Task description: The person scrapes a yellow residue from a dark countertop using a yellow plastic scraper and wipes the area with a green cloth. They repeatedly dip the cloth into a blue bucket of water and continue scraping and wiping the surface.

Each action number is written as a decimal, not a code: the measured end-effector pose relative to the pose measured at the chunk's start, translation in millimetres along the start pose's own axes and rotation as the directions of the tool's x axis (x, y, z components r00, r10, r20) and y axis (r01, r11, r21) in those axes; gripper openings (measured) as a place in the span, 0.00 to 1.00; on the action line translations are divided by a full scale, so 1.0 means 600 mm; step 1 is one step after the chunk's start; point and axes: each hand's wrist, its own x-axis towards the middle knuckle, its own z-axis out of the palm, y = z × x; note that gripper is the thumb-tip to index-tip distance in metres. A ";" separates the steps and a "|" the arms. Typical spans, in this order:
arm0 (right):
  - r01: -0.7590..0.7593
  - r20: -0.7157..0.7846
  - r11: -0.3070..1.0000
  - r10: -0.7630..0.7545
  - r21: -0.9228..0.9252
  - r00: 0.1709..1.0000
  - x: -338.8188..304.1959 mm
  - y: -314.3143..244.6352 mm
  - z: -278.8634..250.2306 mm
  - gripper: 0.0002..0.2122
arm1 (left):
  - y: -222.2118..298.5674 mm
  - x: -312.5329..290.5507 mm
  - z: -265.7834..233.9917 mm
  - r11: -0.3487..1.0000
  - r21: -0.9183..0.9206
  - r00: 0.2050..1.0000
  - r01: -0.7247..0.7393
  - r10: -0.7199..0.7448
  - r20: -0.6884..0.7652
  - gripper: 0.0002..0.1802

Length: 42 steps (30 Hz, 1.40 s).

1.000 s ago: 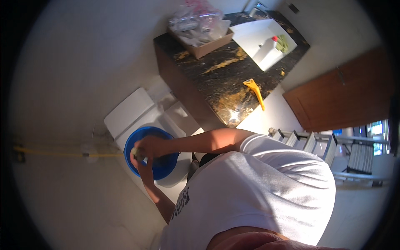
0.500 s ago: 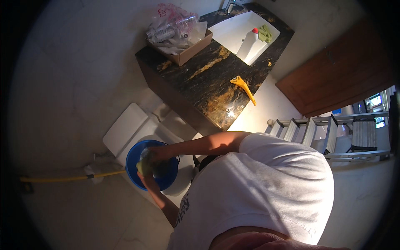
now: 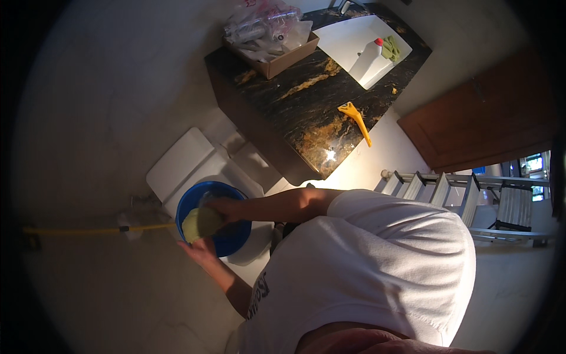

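Observation:
A blue bucket (image 3: 231, 246) stands on the closed lid of a white toilet (image 3: 177, 159). Over its left part is a bunched yellow-green cloth (image 3: 194, 225), wet-looking and rounded. My right hand (image 3: 223, 211) reaches in from the right and is closed on the cloth's upper side; its fingertips are blurred and partly hidden. At the bucket's near left rim, my left hand (image 3: 199, 250) touches the lower edge of the cloth. Its fingers are stretched out to the left, past the rim. Whatever lies at the bottom of the bucket is hidden.
A dark stone counter (image 3: 277, 112) holds a cardboard box (image 3: 289, 59) of plastic bags and a yellow scraper (image 3: 356, 123). In the white sink (image 3: 342, 41) are a white bottle (image 3: 368, 59) and a green cloth (image 3: 390, 48). An aluminium ladder (image 3: 439, 189) lies near a brown door (image 3: 477, 118).
The yellow-green cloth has come up toward the bucket's left rim and shows more fully. My left hand's fingers have spread outward past the rim. The view has shifted slightly.

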 end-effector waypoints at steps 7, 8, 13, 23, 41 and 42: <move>0.096 0.194 0.973 -0.054 -0.211 0.980 0.000 0.014 0.003 0.24 | -0.070 0.058 -0.050 0.975 0.079 0.971 -0.208 0.216 -0.106 0.34; -0.031 0.172 0.992 0.053 -0.125 0.984 -0.004 0.009 0.000 0.25 | -0.068 0.057 -0.046 0.967 0.119 0.972 -0.225 0.231 -0.040 0.33; -0.213 0.045 0.977 0.214 -0.032 0.976 -0.026 -0.015 0.000 0.24 | -0.059 0.038 0.006 0.907 0.342 0.953 -0.244 0.290 -0.090 0.29; 0.607 0.656 -0.267 -0.428 -0.749 0.621 -0.025 -0.027 0.065 0.14 | -0.026 0.077 -0.025 0.624 0.765 0.978 -0.158 -0.009 0.209 0.19; 0.476 0.802 -0.805 0.000 -0.355 0.598 0.083 0.137 0.047 0.08 | 0.031 0.152 0.083 -0.248 0.929 0.535 -0.274 -0.842 -0.067 0.09; 0.356 0.715 -0.811 -0.106 -0.464 0.691 0.101 0.165 0.046 0.08 | 0.030 0.155 0.077 -0.230 0.890 0.507 -0.394 -0.862 0.002 0.09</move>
